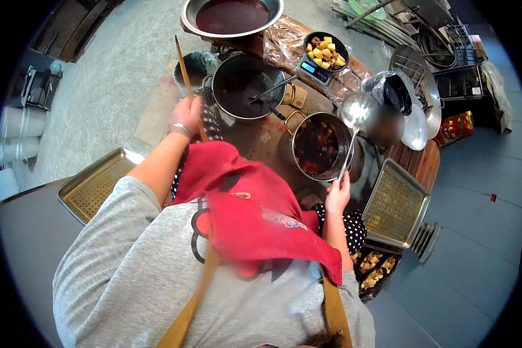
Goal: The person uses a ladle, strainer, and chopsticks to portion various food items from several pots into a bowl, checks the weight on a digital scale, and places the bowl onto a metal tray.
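Note:
My left hand [185, 115] is closed around a long wooden stick [184, 64], which slants up beyond it. In my right hand [338, 196] is the handle of a shiny metal ladle [355, 110]. The ladle's bowl is raised just beyond the right rim of a metal pot [296, 168] that holds dark reddish food in liquid [316, 145]. Farther left stands a larger two-handled pot [216, 93] with dark liquid and a black-handled utensil [272, 90] leaning in it. At the far right, a black bowl of yellow chunks [325, 53] sits on a digital scale [315, 71].
A wide metal basin [275, 14] of red-brown liquid stands at the far edge. Perforated trays lie left [90, 180] and right [397, 200]. Containers of food [380, 269] are at lower right. Plastic-wrapped bowls and lids [414, 124] crowd the right side.

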`<state>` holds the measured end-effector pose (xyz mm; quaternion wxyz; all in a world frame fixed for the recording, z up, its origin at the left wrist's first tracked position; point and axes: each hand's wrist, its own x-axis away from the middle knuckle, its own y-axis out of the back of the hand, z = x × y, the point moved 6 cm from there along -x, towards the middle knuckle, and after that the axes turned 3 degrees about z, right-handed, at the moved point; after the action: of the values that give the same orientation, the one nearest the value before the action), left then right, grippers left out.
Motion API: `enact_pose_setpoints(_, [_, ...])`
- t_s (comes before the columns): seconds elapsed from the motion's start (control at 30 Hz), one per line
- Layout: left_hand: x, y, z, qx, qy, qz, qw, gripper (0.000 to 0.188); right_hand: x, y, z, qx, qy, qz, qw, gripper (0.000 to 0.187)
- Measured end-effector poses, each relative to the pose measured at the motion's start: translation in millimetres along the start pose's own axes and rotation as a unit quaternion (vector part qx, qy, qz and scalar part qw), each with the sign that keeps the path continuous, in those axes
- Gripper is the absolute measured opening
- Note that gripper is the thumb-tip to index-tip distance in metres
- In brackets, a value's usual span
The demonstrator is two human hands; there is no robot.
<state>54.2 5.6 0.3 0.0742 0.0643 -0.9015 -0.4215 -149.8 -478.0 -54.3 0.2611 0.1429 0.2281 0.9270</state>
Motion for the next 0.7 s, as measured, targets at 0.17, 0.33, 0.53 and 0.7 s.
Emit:
enact_pose_setpoints(0.17, [-2,-3,0,-0.049,0.006,0.013,0.999,0.042,47,9,-11,0.277,-0.014,0.042,0.960,0.046])
enact_pose_setpoints(0.33, [0,-10,-6,-0.040,-0.019,-0.006,0.999,0.045,24,-6,-28,0.422,-0.084,0.115,0.895,0.045])
enact_pose_setpoints(0.53, [-2,-11,-5,0.004,-0.006,0.002,1.000,0.040,-2,-40,-56,0.434,-0.159,0.177,0.869,0.039])
enact_pose_setpoints(0.7, [-11,-10,15,-0.053,-0.012,-0.010,0.998,0.044,-4,-55,-58,0.421,-0.129,0.228,0.868,0.042])
